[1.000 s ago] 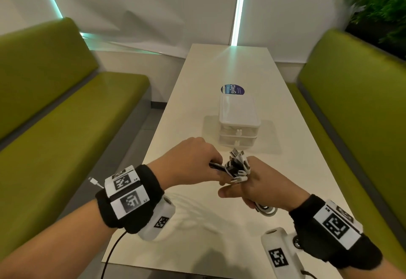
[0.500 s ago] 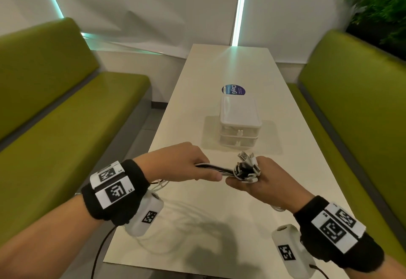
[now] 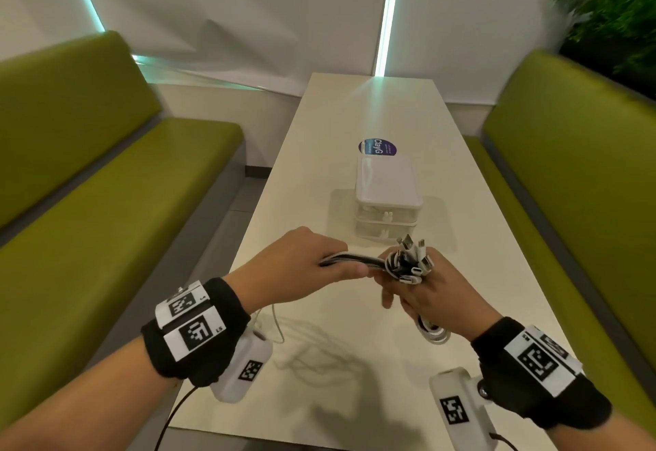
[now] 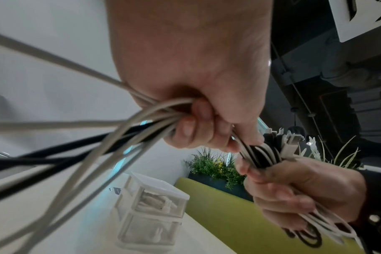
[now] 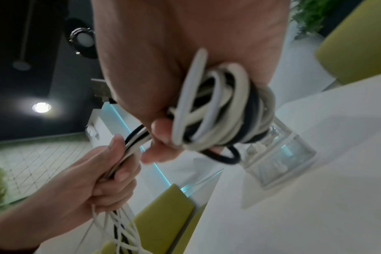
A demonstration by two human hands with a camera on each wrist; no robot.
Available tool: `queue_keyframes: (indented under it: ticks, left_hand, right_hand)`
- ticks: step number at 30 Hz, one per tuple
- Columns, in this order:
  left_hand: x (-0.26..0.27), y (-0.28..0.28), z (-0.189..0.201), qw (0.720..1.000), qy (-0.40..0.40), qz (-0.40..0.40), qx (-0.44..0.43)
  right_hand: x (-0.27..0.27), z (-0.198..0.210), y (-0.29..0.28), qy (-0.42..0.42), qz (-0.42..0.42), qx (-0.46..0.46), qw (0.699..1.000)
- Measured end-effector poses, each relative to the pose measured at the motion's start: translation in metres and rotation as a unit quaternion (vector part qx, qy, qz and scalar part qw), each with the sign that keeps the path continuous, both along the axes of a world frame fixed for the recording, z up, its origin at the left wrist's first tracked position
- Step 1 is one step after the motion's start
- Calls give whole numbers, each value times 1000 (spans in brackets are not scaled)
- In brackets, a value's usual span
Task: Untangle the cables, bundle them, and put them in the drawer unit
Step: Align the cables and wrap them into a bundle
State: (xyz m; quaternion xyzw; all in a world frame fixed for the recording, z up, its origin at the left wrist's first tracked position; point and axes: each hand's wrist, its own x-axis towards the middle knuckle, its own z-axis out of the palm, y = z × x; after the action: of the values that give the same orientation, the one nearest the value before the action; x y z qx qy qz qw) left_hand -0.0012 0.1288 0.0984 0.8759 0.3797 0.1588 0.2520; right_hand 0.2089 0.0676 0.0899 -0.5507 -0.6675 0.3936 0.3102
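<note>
A bundle of white and black cables [image 3: 408,262] is held above the white table [image 3: 355,362]. My right hand [image 3: 422,291] grips the coiled part, its plug ends sticking up past the fingers; the coil [image 5: 218,110] wraps round that hand. My left hand [image 3: 312,269] grips the straight strands [image 3: 351,259] just left of it, fingers curled round them [image 4: 185,123]. The loose tails [image 4: 65,137] trail down from the left hand toward the table. The clear plastic drawer unit [image 3: 387,198] stands just beyond the hands, drawers closed, some white cables inside [image 4: 154,204].
Green benches run along both sides of the table [image 3: 106,202] [image 3: 575,184]. A round purple sticker [image 3: 377,147] lies behind the drawer unit. A plant [image 3: 617,17] stands at the far right. A thin white cable [image 3: 277,323] lies on the table under the left wrist.
My left hand has slid leftward along the strands, away from the right hand, stretching them out straight. The right hand has kept its hold on the coil and risen slightly.
</note>
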Motion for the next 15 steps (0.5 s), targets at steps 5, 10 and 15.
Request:
queue_keyframes:
  ticks: [5, 10, 15]
  left_hand:
    - [-12, 2, 0, 990, 48, 24, -129]
    - [-14, 0, -5, 992, -54, 44, -101]
    - [5, -24, -23, 982, -139, 98, -87]
  right_hand:
    - [1, 3, 7, -47, -28, 67, 996]
    - [2, 6, -1, 24, -15, 20, 999]
    - [-17, -4, 0, 143, -132, 49, 980]
